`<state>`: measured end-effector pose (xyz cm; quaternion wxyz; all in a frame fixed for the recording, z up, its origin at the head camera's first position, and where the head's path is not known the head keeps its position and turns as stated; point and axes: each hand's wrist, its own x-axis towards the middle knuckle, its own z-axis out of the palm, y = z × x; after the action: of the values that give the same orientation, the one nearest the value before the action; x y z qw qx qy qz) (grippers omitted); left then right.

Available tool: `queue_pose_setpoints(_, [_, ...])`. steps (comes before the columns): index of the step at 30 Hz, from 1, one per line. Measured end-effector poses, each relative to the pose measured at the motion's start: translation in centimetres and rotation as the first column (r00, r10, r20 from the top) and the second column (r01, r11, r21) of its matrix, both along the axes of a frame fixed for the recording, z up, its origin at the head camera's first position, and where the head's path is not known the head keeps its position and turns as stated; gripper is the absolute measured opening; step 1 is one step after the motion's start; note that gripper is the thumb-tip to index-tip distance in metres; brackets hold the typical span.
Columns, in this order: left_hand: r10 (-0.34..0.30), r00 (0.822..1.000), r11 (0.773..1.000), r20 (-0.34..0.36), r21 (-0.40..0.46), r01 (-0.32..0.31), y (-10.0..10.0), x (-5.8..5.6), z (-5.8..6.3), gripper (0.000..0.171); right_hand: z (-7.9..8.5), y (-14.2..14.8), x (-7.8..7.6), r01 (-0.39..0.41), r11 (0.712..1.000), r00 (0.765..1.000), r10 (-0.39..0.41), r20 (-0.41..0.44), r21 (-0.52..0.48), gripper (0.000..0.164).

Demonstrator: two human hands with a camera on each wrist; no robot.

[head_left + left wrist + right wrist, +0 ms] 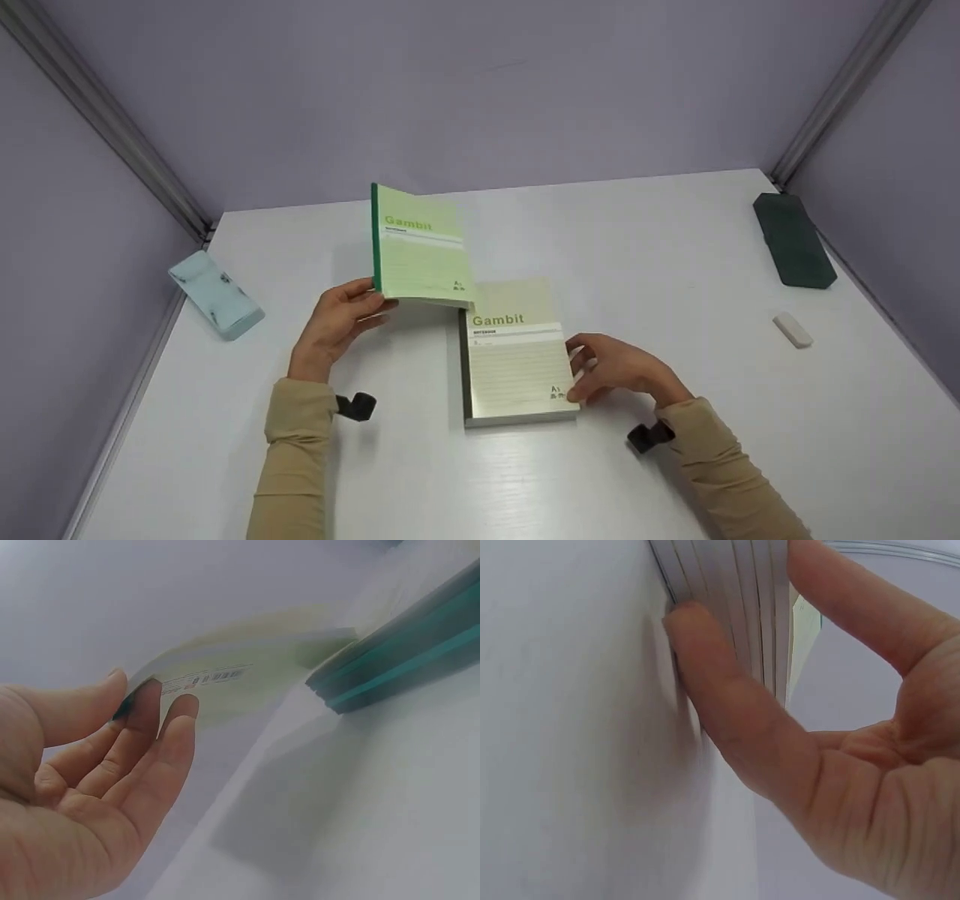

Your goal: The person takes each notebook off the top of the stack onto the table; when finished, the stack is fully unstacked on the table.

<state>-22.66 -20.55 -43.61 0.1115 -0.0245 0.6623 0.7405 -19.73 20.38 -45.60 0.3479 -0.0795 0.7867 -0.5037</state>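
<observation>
Near the middle of the table lies a stack of notebooks [517, 360], its top one pale yellow-green with "Gambit" on the cover. My left hand [339, 322] pinches a green-spined notebook [420, 247] by its lower left corner, raised and tilted beyond the stack. In the left wrist view, a barcode shows on the back of this notebook [232, 673]. My right hand [619, 367] holds the stack's right edge near the lower corner. In the right wrist view, one fingertip presses low on the page edges of the stack [742, 600], while another digit reaches its upper side.
A light blue case [217, 295] lies at the table's left edge. Toward the right edge are a dark green case [795, 240] and a small white eraser-like block [793, 330]. Grey-purple walls [480, 97] enclose the white table [660, 247] at the back and sides.
</observation>
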Motion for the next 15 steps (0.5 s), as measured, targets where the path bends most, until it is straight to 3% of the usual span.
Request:
queue_pose_setpoints(9, [0.085,0.992,0.995,0.097,0.035,-0.089,-2.5,-1.4,-1.1,0.049,-0.1,0.0,0.0,0.016,1.0,1.0,-0.016,0.0,0.017,0.075])
queue_pose_setpoints(15, [0.158,0.967,0.981,0.202,0.082,-0.178,-3.7,-2.4,-1.7,0.05,-0.1,0.1,0.0,0.025,0.999,1.0,-0.025,-0.008,0.025,0.075])
